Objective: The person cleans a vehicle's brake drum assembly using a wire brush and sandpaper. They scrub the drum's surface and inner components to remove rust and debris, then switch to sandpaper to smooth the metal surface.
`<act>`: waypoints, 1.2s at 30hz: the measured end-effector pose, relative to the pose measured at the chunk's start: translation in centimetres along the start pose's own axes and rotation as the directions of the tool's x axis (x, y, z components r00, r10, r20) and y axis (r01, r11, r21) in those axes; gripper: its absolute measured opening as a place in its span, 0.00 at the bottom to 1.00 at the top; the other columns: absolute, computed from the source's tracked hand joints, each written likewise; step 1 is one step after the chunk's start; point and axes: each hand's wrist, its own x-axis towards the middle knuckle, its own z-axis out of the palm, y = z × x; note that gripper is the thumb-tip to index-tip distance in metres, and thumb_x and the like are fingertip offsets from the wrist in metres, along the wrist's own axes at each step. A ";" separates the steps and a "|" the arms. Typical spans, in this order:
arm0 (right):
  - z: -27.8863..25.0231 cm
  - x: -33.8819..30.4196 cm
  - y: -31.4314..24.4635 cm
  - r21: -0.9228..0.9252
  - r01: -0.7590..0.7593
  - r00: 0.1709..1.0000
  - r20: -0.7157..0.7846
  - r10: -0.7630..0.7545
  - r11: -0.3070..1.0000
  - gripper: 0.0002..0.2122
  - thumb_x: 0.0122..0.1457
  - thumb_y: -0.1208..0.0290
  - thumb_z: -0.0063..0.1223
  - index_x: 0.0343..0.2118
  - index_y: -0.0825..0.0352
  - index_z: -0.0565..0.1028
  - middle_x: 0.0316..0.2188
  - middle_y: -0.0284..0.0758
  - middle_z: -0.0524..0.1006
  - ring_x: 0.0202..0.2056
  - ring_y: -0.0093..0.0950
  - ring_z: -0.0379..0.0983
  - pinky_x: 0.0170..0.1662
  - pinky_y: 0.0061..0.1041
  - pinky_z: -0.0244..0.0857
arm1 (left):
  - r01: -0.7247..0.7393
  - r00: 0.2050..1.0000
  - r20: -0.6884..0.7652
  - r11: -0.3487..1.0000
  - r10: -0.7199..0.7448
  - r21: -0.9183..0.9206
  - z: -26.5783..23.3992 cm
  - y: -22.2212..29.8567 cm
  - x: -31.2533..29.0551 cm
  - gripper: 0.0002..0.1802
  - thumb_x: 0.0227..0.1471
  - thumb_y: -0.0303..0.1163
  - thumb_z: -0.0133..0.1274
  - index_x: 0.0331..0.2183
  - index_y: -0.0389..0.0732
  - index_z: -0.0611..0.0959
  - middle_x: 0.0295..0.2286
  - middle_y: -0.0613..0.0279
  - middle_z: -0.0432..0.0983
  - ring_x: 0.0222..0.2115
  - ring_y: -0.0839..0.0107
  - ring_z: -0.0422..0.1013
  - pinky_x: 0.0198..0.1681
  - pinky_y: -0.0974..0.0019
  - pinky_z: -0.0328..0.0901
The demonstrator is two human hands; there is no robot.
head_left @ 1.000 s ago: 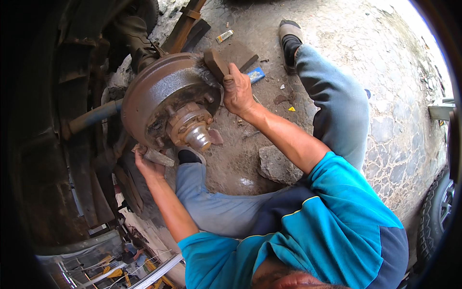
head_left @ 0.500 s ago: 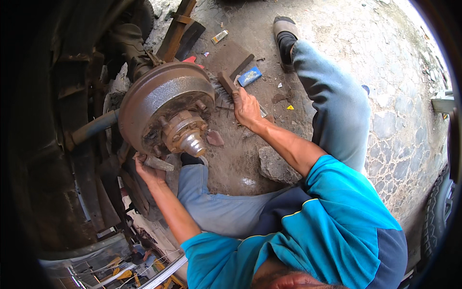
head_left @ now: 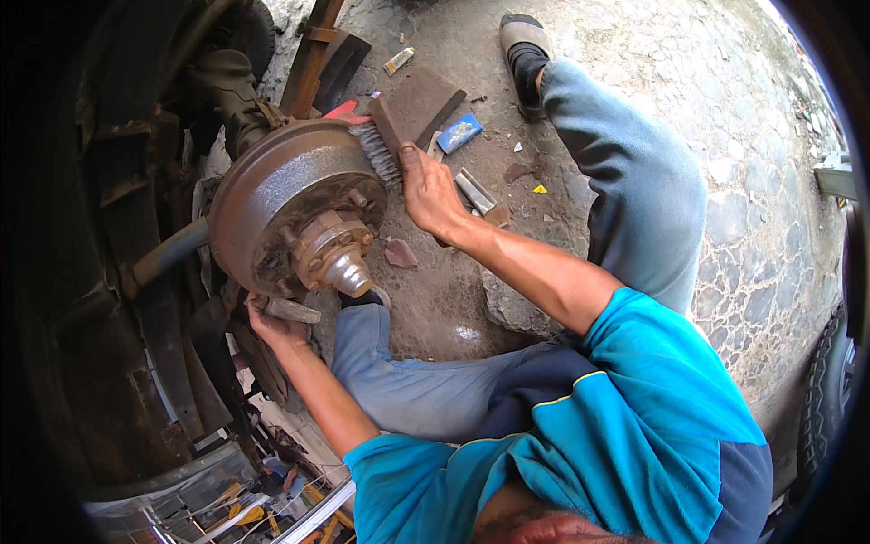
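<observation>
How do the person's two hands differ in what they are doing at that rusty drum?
The right hand grips a wire brush with its bristles against the upper edge of the brake drum; the left hand holds no tool and grips the drum's lower edge. The right arm reaches over the knee, nearly straight; the left arm comes up from below, close to the body. Both hands are bare and on the same drum.

Both arms outstretched — right hand (head_left: pixel 433 192) and left hand (head_left: pixel 272 325) fingers curled.
</observation>
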 end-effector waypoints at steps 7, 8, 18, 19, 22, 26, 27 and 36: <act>0.8 -2.0 3.1 -0.046 -0.104 0.994 0.021 0.105 0.994 0.21 0.71 0.57 0.28 0.39 0.72 0.70 0.28 0.57 0.72 0.35 0.60 0.70 0.37 0.49 0.62 | -0.003 1.000 -0.022 1.000 0.003 -0.006 1.8 0.4 -0.7 0.23 0.46 0.36 0.47 0.46 0.44 0.78 0.45 0.59 0.76 0.40 0.61 0.74 0.48 0.45 0.68; 0.8 -1.7 3.7 -0.092 -0.165 0.985 0.041 0.169 0.982 0.21 0.71 0.57 0.28 0.39 0.71 0.70 0.28 0.57 0.72 0.35 0.60 0.70 0.38 0.49 0.62 | -0.004 1.000 -0.019 1.000 0.004 -0.010 2.0 0.3 -0.6 0.23 0.46 0.37 0.48 0.46 0.44 0.78 0.45 0.59 0.76 0.40 0.61 0.75 0.48 0.45 0.68; 0.0 -2.1 6.2 -0.242 -0.254 0.932 0.199 0.304 0.936 0.29 0.70 0.50 0.24 0.38 0.75 0.72 0.34 0.63 0.74 0.42 0.63 0.69 0.45 0.50 0.62 | 0.004 1.000 0.000 1.000 -0.004 0.005 0.9 0.0 -0.6 0.22 0.48 0.40 0.48 0.46 0.44 0.78 0.45 0.58 0.75 0.45 0.59 0.72 0.48 0.42 0.67; -0.2 -1.5 5.4 -0.250 -0.282 0.918 0.211 0.337 0.926 0.32 0.69 0.48 0.23 0.37 0.77 0.73 0.35 0.65 0.74 0.45 0.63 0.68 0.47 0.49 0.62 | -0.003 1.000 0.026 1.000 0.003 0.007 -0.2 0.0 -0.2 0.24 0.49 0.42 0.48 0.48 0.44 0.77 0.48 0.57 0.74 0.48 0.56 0.71 0.50 0.40 0.66; 0.2 -0.5 2.2 -0.130 -0.280 0.950 0.102 0.294 0.951 0.32 0.69 0.48 0.23 0.36 0.77 0.73 0.35 0.65 0.74 0.46 0.63 0.68 0.48 0.49 0.61 | -0.022 1.000 0.013 1.000 0.022 0.012 0.6 -0.5 0.2 0.24 0.50 0.42 0.47 0.48 0.44 0.77 0.48 0.57 0.74 0.49 0.55 0.70 0.51 0.38 0.65; -1.0 1.4 0.1 -0.147 -0.078 0.990 0.103 0.094 0.986 0.30 0.70 0.50 0.27 0.34 0.78 0.73 0.33 0.64 0.74 0.41 0.62 0.70 0.45 0.52 0.62 | -0.003 1.000 0.000 1.000 0.003 -0.016 1.3 -0.4 -0.7 0.23 0.46 0.38 0.48 0.46 0.44 0.77 0.47 0.57 0.74 0.46 0.58 0.72 0.50 0.41 0.67; -1.1 1.8 0.5 -0.163 0.004 0.994 0.104 0.013 0.987 0.29 0.70 0.50 0.27 0.37 0.77 0.72 0.32 0.63 0.74 0.40 0.62 0.71 0.44 0.52 0.62 | 0.007 1.000 -0.010 1.000 -0.007 -0.014 1.1 -0.7 -0.7 0.23 0.46 0.38 0.48 0.46 0.43 0.77 0.47 0.57 0.74 0.47 0.58 0.72 0.50 0.41 0.67; -1.6 3.4 1.5 -0.309 0.256 0.966 0.114 -0.231 0.916 0.22 0.70 0.54 0.31 0.38 0.71 0.71 0.29 0.58 0.74 0.37 0.60 0.72 0.38 0.49 0.64 | -0.015 0.996 -0.082 1.000 0.015 -0.003 0.9 -0.7 -1.0 0.22 0.56 0.43 0.43 0.49 0.45 0.75 0.49 0.58 0.74 0.48 0.57 0.72 0.50 0.39 0.65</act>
